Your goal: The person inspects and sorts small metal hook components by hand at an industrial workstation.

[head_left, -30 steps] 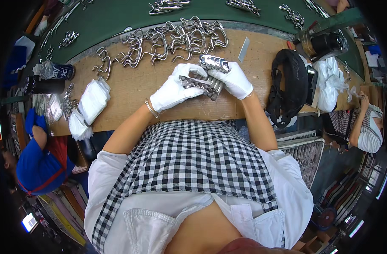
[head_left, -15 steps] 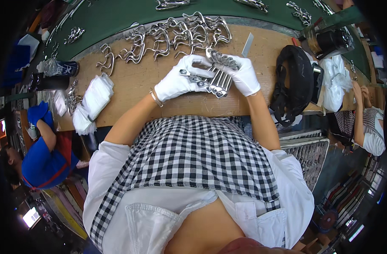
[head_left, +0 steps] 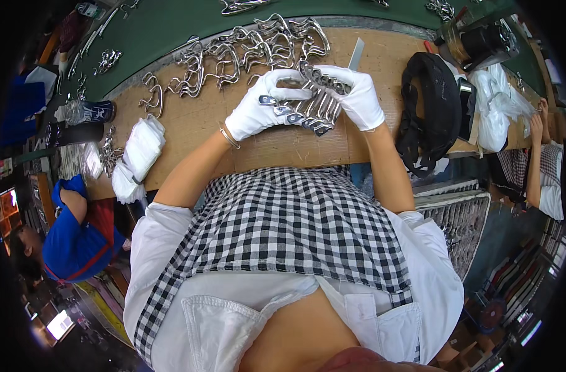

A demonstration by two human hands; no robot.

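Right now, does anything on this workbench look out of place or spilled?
Nothing looks spilled. The black bag on the wooden workbench, right of the gloved right hand, seems slightly odd: probably a personal item near metal pieces.

Held metal pieces (head_left: 322, 105) partly hidden by gloved left hand (head_left: 258, 108) and gloved right hand (head_left: 361, 99) — count unclear. Lower end of flat strip (head_left: 357, 53) behind right hand. Metal cluster (head_left: 243, 7) cut by top edge. Co-worker (head_left: 551, 197) at right — cut by dark rim. Small metal pile (head_left: 108, 60): shapes too small to tell.
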